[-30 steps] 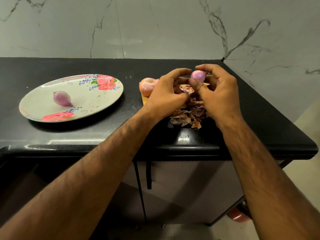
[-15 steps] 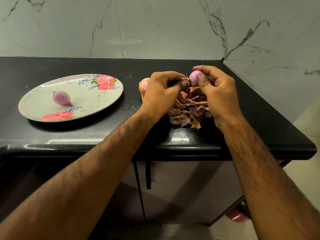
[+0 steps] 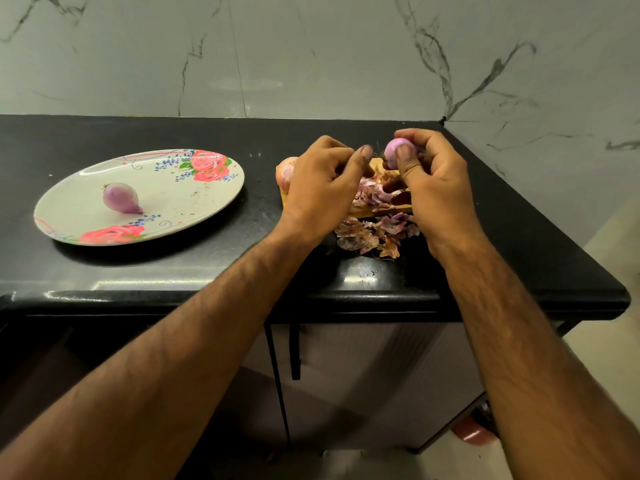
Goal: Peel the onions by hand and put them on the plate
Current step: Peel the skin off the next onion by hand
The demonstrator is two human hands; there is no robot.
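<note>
My right hand [image 3: 433,181] holds a small purple onion [image 3: 394,152] between thumb and fingers above a wooden board [image 3: 377,209]. My left hand [image 3: 325,181] is beside it, fingers curled, thumb and forefinger pinching at the onion's root end. An unpeeled onion [image 3: 285,171] lies on the board's left end, mostly hidden behind my left hand. One peeled purple onion [image 3: 121,197] lies on the floral plate [image 3: 194,202] at the left of the black counter.
A heap of dry onion skins [image 3: 374,233] lies on the board and on the counter in front of it. The counter's front edge [image 3: 207,296] runs below my wrists. Marble walls close the back and the right side.
My left hand has curled in and moved its thumb and forefinger up to the onion's root end. My right hand has turned the onion slightly and keeps hold of it.
</note>
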